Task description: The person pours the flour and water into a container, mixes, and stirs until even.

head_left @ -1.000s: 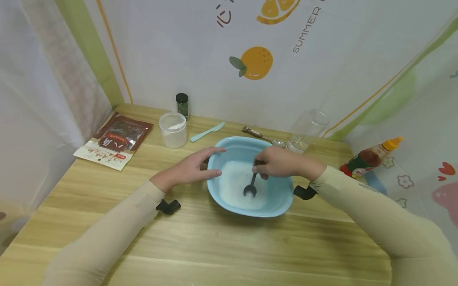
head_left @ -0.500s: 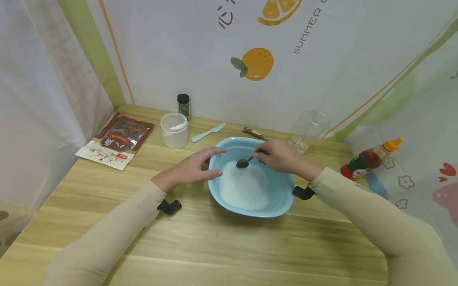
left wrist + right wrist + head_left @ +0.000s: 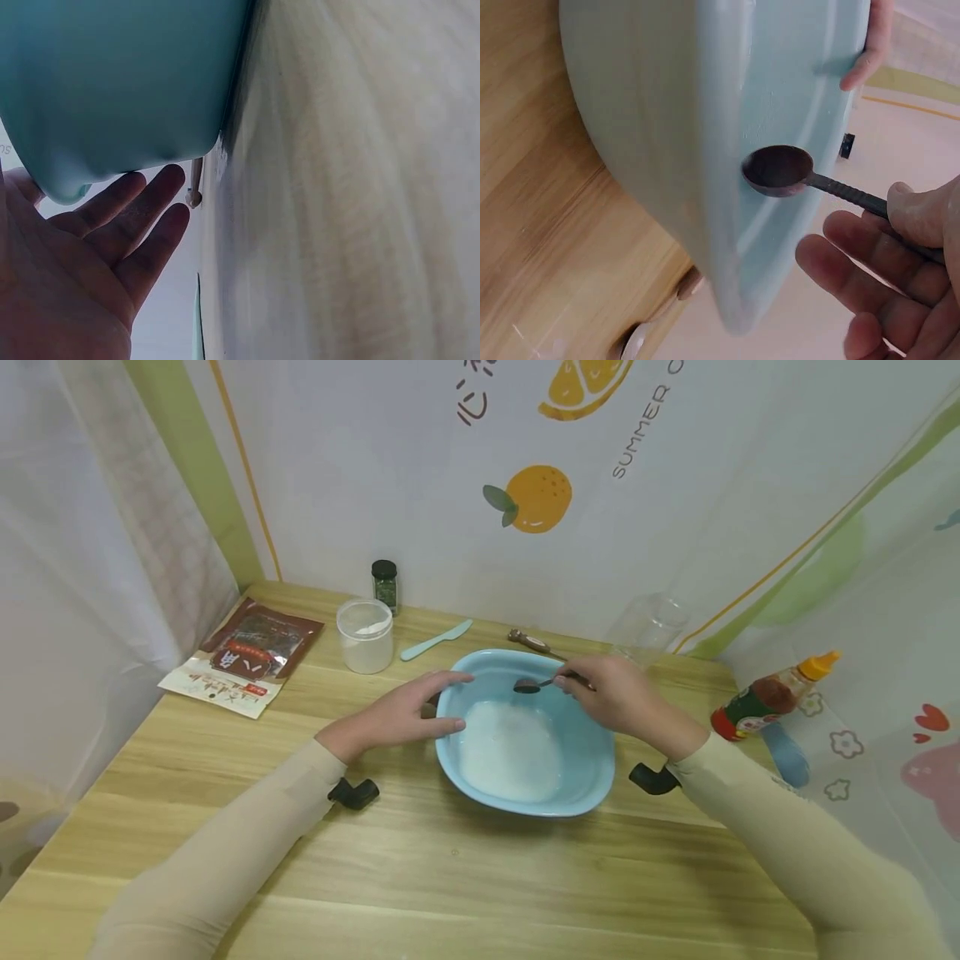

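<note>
A light-blue basin [image 3: 592, 777] with milky white contents stands on the table; whether they are liquid or powder I cannot tell. At its left rim my left hand [image 3: 401, 714] holds on, thumb and one finger over the edge. The other fingers [image 3: 154, 191] lie spread against the outer wall in the left wrist view. My right hand [image 3: 618, 697] pinches the handle of a dark measuring spoon [image 3: 527, 686], thumb on top. The spoon's bowl hangs above the contents near the basin's far side. In the right wrist view nothing is visible inside the measuring spoon [image 3: 778, 171].
Along the back stand a clear tub of white powder [image 3: 365, 639], a dark-lidded herb jar [image 3: 385, 587], a pale-green knife [image 3: 437, 640], a brown-handled spoon [image 3: 529, 641] and a clear jar [image 3: 651, 627]. A spice packet [image 3: 243, 656] lies left; a sauce bottle [image 3: 772, 697] stands right.
The measuring spoon has risen out of the white contents and moved towards the basin's far side. My right hand has shifted right with it. My left hand stays at the rim.
</note>
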A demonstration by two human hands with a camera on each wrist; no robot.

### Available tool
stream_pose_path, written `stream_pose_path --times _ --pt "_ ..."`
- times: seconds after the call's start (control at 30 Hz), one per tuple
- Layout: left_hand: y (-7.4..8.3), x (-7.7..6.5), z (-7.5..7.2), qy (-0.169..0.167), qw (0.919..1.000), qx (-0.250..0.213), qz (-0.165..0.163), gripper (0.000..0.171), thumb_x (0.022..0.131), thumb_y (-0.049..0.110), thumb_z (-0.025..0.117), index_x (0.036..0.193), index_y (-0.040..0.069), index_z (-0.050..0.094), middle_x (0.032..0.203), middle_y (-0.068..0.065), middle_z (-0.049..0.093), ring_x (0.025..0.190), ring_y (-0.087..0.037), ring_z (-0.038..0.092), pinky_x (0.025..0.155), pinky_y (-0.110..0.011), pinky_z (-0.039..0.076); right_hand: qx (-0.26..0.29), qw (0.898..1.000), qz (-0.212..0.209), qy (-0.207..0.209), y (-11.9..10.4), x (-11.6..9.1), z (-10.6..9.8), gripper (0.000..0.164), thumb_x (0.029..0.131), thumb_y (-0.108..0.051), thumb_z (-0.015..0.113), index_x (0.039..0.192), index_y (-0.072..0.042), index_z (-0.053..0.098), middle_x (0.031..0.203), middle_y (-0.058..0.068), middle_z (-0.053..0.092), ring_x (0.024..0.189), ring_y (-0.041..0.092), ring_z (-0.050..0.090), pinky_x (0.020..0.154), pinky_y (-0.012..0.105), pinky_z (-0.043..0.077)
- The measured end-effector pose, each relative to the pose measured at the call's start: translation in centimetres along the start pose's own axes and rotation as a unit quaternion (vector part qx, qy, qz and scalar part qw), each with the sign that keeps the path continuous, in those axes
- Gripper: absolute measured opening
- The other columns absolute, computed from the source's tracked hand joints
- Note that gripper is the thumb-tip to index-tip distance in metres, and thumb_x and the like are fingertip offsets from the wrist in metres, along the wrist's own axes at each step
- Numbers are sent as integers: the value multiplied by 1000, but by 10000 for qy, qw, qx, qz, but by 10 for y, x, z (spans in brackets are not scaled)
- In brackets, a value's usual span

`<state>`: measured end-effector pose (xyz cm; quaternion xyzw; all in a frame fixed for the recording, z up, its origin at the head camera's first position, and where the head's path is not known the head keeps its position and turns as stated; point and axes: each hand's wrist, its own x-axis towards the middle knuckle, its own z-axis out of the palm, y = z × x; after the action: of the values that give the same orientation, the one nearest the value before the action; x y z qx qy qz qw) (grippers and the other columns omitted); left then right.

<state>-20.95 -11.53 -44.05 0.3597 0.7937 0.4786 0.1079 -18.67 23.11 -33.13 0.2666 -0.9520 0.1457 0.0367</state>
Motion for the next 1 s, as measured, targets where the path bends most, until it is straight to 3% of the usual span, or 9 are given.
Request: stream_pose_path --times 0.17,0.37,0.57,0.7,0.8,0.87,1.0 --pt "3 1 0 -29 9998 192 -61 75 104 40 77 168 15 47 160 -12 54 139 -28 60 113 -49 56 -473 9964 -472 524 7 -11 3 8 105 -12 79 109 -9 84 96 4 82 71 18 66 62 38 50" --pt "4 3 0 -54 9996 258 -66 75 105 41 77 169 15 47 159 -11 55 137 -28 62 112 -50 57 -939 9806 -1272 1162 16 -22 11 12 96 -10 88 107 -7 84 97 8 84 76 27 74 67 45 52" --pt "7 5 1 -52 9991 419 -9 75 106 42 76 169 15 47 157 -11 56 135 -27 62 113 -52 56 -963 9704 -1596 1537 24 -35 15 16 92 -7 91 105 -3 84 94 10 83 72 28 71 65 41 47" --pt "10 3 -4 23 9983 589 5 76 108 47 72 171 17 44 161 -8 55 136 -26 63 115 -54 53 -813 9660 -1667 1799 28 -47 12 19 90 -3 90 108 -3 84 97 10 83 80 31 76 72 47 54" --pt "13 1 -11 138 9986 505 103 74 109 46 71 172 18 42 160 -4 56 137 -26 63 116 -55 52 -733 9620 -1685 2021 32 -57 9 19 94 -6 86 112 -3 83 100 10 83 80 29 77 73 49 56" --pt "14 -1 -16 240 9987 412 185 74 110 43 72 172 20 40 160 -5 57 138 -28 64 117 -56 52 -744 9583 -1679 2189 36 -65 6 17 103 -15 80 116 -4 84 102 11 84 79 29 77 74 50 56" --pt "19 -10 -26 506 9968 624 31 76 110 46 70 174 26 36 162 -7 55 142 -31 60 117 -62 49 -759 9506 -1562 2572 45 -77 0 38 116 -36 61 119 -7 85 100 10 84 75 27 75 74 52 57"
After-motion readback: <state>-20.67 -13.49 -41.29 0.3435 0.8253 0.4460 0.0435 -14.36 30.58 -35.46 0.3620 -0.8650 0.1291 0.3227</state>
